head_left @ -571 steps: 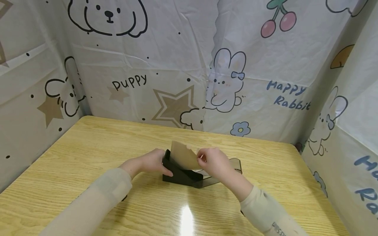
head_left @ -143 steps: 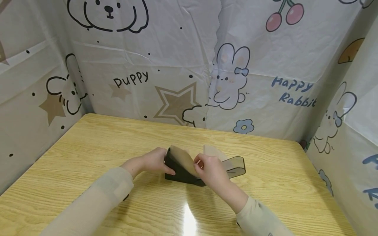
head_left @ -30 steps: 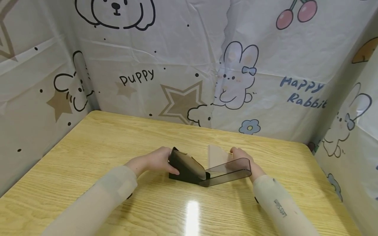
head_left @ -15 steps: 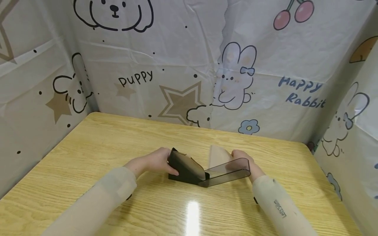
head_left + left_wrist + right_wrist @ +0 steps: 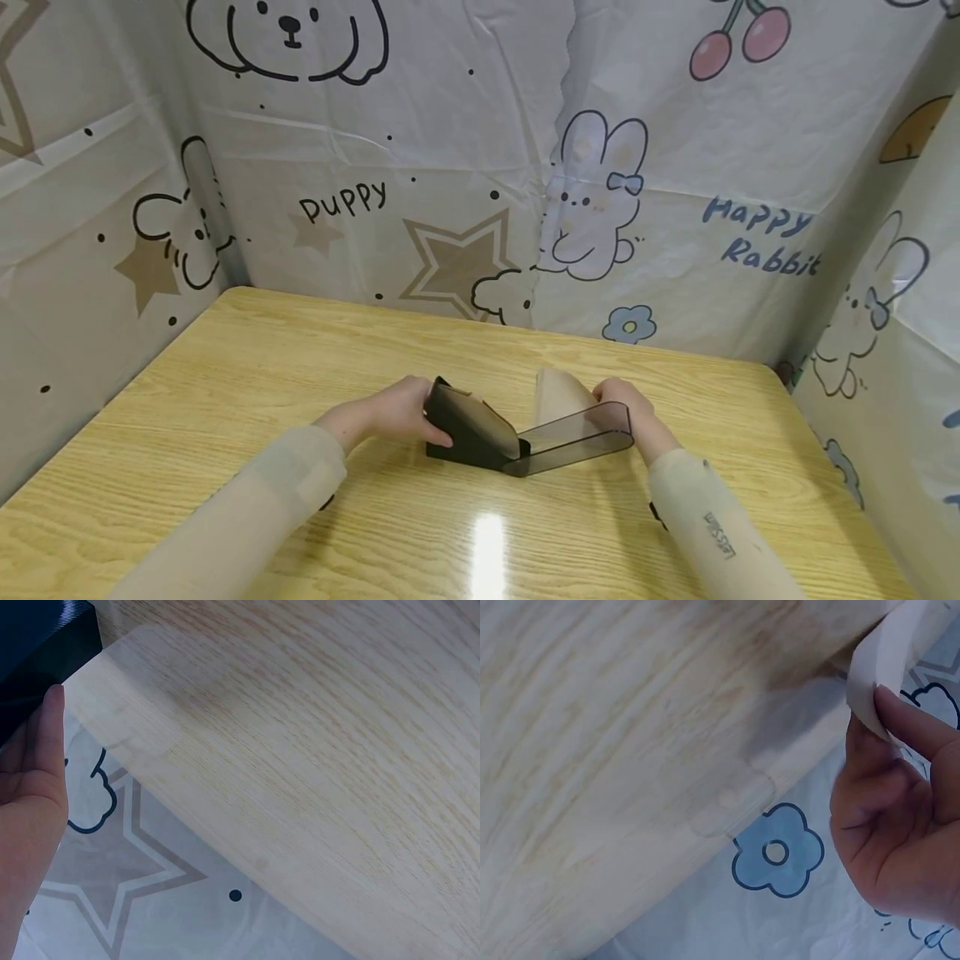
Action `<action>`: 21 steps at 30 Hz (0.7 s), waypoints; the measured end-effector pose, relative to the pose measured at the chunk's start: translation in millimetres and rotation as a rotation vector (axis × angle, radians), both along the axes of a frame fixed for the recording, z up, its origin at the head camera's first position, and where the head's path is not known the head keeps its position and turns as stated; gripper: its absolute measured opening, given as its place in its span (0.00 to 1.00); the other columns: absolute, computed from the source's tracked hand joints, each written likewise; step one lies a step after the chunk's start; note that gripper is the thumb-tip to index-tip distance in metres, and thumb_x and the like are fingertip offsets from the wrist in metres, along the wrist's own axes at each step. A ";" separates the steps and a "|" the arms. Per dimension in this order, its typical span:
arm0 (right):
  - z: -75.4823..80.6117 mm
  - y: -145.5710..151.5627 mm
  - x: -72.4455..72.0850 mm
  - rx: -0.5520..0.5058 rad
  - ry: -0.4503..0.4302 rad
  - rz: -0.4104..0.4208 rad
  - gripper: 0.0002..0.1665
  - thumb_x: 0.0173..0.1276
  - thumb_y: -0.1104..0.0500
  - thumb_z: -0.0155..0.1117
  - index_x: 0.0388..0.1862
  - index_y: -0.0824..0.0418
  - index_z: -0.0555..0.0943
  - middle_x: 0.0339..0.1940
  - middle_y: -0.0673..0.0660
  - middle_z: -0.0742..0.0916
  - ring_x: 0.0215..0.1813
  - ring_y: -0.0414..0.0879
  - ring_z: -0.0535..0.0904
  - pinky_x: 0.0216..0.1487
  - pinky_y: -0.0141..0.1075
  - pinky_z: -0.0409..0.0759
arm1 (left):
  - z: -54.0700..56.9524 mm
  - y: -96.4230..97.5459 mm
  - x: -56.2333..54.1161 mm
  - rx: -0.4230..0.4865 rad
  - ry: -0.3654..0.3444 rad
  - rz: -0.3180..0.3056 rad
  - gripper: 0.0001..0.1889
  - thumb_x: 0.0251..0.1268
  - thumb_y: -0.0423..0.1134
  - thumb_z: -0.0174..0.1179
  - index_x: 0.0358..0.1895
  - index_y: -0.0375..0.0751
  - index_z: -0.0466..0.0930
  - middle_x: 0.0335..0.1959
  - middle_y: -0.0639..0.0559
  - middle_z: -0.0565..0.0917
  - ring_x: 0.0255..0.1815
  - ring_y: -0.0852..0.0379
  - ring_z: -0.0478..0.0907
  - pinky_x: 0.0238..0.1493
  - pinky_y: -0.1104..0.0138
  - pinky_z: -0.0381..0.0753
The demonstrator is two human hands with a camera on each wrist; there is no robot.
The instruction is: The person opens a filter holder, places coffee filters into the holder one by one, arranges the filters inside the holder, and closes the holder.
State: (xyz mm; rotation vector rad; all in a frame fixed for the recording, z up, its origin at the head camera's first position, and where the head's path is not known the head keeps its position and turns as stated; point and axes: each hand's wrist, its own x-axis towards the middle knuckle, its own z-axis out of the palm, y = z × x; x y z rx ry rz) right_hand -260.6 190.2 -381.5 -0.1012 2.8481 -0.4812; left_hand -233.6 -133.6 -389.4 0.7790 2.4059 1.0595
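A black filter holder (image 5: 467, 440) stands on the table, its smoky clear lid (image 5: 573, 442) swung down to the right. Brown paper coffee filters (image 5: 483, 421) lie in its slanted body. My left hand (image 5: 401, 408) grips the holder's left end, thumb on the near side; in the left wrist view that hand (image 5: 34, 780) lies along the dark holder (image 5: 52, 667). Behind the lid, my right hand (image 5: 630, 410) pinches a light brown paper filter (image 5: 558, 396). The right wrist view shows the filter (image 5: 877, 675) between the thumb and fingers of this hand (image 5: 904, 795).
The wood-grain table (image 5: 300, 342) extends around the holder on all sides. A printed cloth (image 5: 450, 167) hangs behind it and at both sides. Light glares on the table (image 5: 487, 550) in front.
Since 4.8 seconds ago, my right hand has moved from the holder's filters to the right, behind the lid. In the last second it shifts slightly right with the paper filter. My left hand stays.
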 end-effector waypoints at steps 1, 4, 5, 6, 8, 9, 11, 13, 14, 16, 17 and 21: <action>1.8 0.9 0.5 -0.006 0.019 -0.002 0.06 0.52 0.64 0.59 0.18 0.62 0.75 0.20 0.53 0.76 0.26 0.45 0.69 0.24 0.34 0.64 | -0.2 0.0 0.0 0.002 0.002 -0.001 0.12 0.51 0.37 0.70 0.40 0.47 0.83 0.39 0.56 0.86 0.40 0.63 0.80 0.45 0.67 0.79; 6.3 3.2 1.5 -0.047 0.075 -0.002 0.06 0.56 0.64 0.60 0.22 0.64 0.79 0.22 0.55 0.79 0.28 0.47 0.71 0.27 0.35 0.67 | -0.3 -0.3 0.2 0.005 -0.004 0.000 0.12 0.51 0.37 0.70 0.40 0.47 0.83 0.40 0.56 0.85 0.40 0.63 0.80 0.45 0.68 0.79; 7.7 4.0 1.7 -0.062 0.089 0.002 0.06 0.57 0.63 0.60 0.23 0.65 0.79 0.22 0.56 0.79 0.28 0.47 0.70 0.27 0.35 0.67 | -0.2 -0.3 0.4 0.004 -0.004 -0.001 0.12 0.51 0.37 0.70 0.40 0.47 0.83 0.39 0.56 0.85 0.40 0.63 0.80 0.45 0.68 0.79; 9.1 4.8 1.9 -0.083 0.104 0.007 0.07 0.58 0.64 0.60 0.25 0.67 0.80 0.23 0.56 0.80 0.28 0.47 0.70 0.28 0.35 0.68 | -0.1 -0.3 0.6 0.004 -0.005 -0.001 0.11 0.51 0.37 0.70 0.40 0.47 0.83 0.39 0.56 0.85 0.40 0.63 0.80 0.44 0.68 0.79; 12.1 6.3 1.7 -0.124 0.127 0.018 0.08 0.59 0.64 0.59 0.24 0.68 0.79 0.21 0.56 0.79 0.27 0.46 0.69 0.27 0.33 0.67 | 0.3 -0.3 0.7 0.001 -0.006 -0.002 0.11 0.51 0.37 0.70 0.40 0.47 0.83 0.39 0.55 0.86 0.39 0.63 0.80 0.44 0.68 0.79; 13.9 7.0 1.5 -0.140 0.129 0.017 0.08 0.60 0.63 0.59 0.26 0.68 0.80 0.23 0.57 0.80 0.27 0.46 0.69 0.27 0.33 0.67 | 0.6 -0.3 0.8 -0.001 -0.006 -0.001 0.11 0.51 0.37 0.70 0.40 0.47 0.83 0.39 0.55 0.86 0.39 0.63 0.80 0.44 0.68 0.79; 16.9 8.1 1.0 -0.163 0.143 0.006 0.08 0.60 0.63 0.58 0.28 0.68 0.81 0.24 0.57 0.81 0.26 0.45 0.70 0.25 0.32 0.67 | 0.9 0.0 1.0 -0.003 -0.009 0.002 0.11 0.51 0.37 0.70 0.40 0.47 0.83 0.39 0.55 0.86 0.39 0.63 0.80 0.44 0.68 0.79; 19.9 8.9 0.7 -0.173 0.163 0.004 0.08 0.60 0.63 0.58 0.29 0.67 0.81 0.25 0.57 0.82 0.25 0.44 0.70 0.24 0.31 0.67 | 0.8 0.0 0.8 -0.002 -0.010 0.006 0.12 0.51 0.37 0.70 0.40 0.47 0.83 0.39 0.55 0.86 0.40 0.63 0.80 0.44 0.67 0.79; 21.4 9.1 0.9 -0.176 0.170 0.005 0.08 0.61 0.62 0.58 0.30 0.67 0.81 0.26 0.58 0.83 0.24 0.43 0.71 0.24 0.31 0.68 | 0.9 0.1 0.8 -0.001 -0.012 0.011 0.12 0.51 0.37 0.70 0.41 0.47 0.83 0.40 0.55 0.86 0.40 0.63 0.80 0.45 0.67 0.79; 24.3 10.0 1.3 -0.174 0.188 0.013 0.09 0.62 0.61 0.59 0.32 0.66 0.82 0.27 0.58 0.84 0.24 0.43 0.72 0.25 0.32 0.69 | 1.1 0.3 1.0 -0.002 -0.009 0.013 0.13 0.51 0.37 0.70 0.42 0.47 0.83 0.41 0.55 0.85 0.41 0.63 0.80 0.46 0.67 0.79; 25.7 10.5 1.6 -0.173 0.192 0.015 0.10 0.63 0.60 0.58 0.32 0.66 0.82 0.27 0.57 0.84 0.24 0.42 0.72 0.25 0.32 0.69 | 1.2 0.3 1.0 -0.003 -0.008 0.013 0.13 0.51 0.37 0.70 0.42 0.46 0.82 0.41 0.55 0.85 0.42 0.63 0.80 0.46 0.67 0.79; 31.9 12.7 3.0 -0.163 0.199 0.024 0.13 0.67 0.58 0.56 0.34 0.65 0.83 0.23 0.56 0.83 0.24 0.43 0.73 0.26 0.33 0.70 | 1.4 0.2 1.0 -0.003 0.000 0.011 0.14 0.50 0.38 0.71 0.42 0.46 0.82 0.41 0.55 0.85 0.42 0.62 0.80 0.47 0.66 0.79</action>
